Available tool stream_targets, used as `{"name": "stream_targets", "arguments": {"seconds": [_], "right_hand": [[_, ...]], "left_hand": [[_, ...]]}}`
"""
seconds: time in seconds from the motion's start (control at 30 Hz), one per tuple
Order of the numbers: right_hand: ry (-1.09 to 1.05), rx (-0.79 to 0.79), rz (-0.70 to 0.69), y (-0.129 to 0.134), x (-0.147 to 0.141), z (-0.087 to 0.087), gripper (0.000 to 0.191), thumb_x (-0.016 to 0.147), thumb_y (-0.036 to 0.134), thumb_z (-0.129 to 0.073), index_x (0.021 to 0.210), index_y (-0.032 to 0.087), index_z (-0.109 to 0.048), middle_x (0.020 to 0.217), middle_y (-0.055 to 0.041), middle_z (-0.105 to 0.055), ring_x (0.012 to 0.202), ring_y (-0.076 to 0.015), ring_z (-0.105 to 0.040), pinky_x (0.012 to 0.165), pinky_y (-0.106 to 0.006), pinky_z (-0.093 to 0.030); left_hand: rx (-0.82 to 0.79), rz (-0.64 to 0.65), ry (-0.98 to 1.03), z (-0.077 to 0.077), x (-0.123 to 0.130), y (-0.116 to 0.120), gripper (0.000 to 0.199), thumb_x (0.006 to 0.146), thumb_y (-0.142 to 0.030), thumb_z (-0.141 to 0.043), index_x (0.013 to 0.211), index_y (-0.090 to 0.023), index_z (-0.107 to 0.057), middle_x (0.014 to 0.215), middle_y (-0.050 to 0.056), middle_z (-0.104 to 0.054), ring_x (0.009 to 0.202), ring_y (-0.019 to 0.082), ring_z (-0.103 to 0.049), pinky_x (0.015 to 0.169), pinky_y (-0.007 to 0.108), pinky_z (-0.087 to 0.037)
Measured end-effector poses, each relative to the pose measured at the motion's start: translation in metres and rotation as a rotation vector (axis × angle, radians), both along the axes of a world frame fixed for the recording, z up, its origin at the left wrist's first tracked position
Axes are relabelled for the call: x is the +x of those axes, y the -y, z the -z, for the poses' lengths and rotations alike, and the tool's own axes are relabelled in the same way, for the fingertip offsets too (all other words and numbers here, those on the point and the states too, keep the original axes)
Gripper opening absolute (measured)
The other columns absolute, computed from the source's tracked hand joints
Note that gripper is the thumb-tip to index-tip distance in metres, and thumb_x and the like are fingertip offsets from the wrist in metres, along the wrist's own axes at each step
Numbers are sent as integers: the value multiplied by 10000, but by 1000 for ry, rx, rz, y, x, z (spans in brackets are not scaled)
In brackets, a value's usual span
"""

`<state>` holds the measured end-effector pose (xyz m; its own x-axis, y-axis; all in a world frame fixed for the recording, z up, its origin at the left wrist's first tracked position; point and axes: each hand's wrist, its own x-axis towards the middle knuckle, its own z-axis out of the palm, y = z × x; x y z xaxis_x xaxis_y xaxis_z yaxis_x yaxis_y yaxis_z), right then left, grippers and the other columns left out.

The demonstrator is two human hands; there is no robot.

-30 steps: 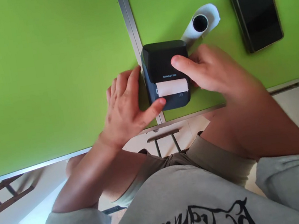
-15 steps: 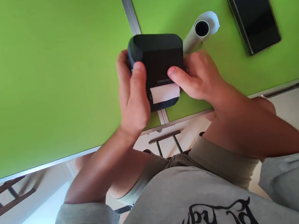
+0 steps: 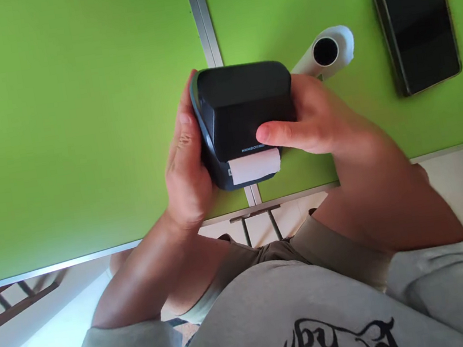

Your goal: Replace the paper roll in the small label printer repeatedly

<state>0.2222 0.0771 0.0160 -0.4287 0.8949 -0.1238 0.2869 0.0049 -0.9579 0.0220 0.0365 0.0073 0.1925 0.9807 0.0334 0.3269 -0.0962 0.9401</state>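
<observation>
A dark label printer (image 3: 248,107) with rounded corners is held over the table near its front edge. A white paper strip (image 3: 255,167) sticks out of its near side, just below small printed lettering. My left hand (image 3: 188,162) is closed around the printer's left side, thumb along the edge. My right hand (image 3: 310,118) grips the right side, its thumb lying across the top cover above the strip. The fingers under the printer are hidden. Just behind my right hand, a white paper roll (image 3: 333,53) with a dark hollow core lies on the table.
The green table (image 3: 75,115) has a metal seam (image 3: 203,21) running front to back. A black phone-like device (image 3: 420,20) lies at the right, on top of another dark item. Stool parts (image 3: 16,301) show below the table's edge.
The printer has come slightly nearer, its cover showing more. My left thumb has moved from the top cover to the left edge. The roll and the black device appear farther right.
</observation>
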Motion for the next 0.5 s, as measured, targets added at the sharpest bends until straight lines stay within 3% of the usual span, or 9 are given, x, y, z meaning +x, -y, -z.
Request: {"name": "stream_targets", "arguments": {"seconds": [0.1,0.17,0.3,0.4,0.5], "right_hand": [[-18,5,45,3,1,1,771,684,842,-715,1155,231,-701,1049,-48,-769,934,-225,-722,754,-346,-577],[-5,0,64,4,1,0,793,704,866,-673,1153,213,-696,1011,-47,-765,891,-218,-718,713,-338,-567],[85,3,48,6,0,-5,801,783,891,-550,1167,199,-677,960,-44,-743,867,-215,-708,702,-341,-571],[146,33,50,7,0,-8,819,796,913,-495,1178,209,-666,938,-41,-722,913,-236,-711,762,-367,-593],[191,60,39,9,0,-8,860,805,928,-447,1250,216,-633,1010,-57,-726,1011,-268,-716,845,-405,-603]], "left_hand": [[-258,-94,333,0,1,1,596,1078,-537,-169,1397,-246,-579,1350,84,-697,1399,244,-579,1164,463,-490],[-304,-98,436,1,2,3,557,1069,-578,-266,1253,-229,-660,1222,80,-733,1335,270,-623,1085,471,-544],[-308,-162,600,0,5,5,460,1052,-558,-411,1103,-200,-695,995,43,-710,1259,267,-656,1000,415,-586],[-295,-245,643,-3,6,6,391,1045,-509,-479,951,-191,-686,816,11,-631,1076,227,-707,903,359,-609],[-287,-267,631,-4,6,5,382,1029,-506,-536,841,-195,-652,767,-2,-596,869,170,-691,781,302,-607]]}}
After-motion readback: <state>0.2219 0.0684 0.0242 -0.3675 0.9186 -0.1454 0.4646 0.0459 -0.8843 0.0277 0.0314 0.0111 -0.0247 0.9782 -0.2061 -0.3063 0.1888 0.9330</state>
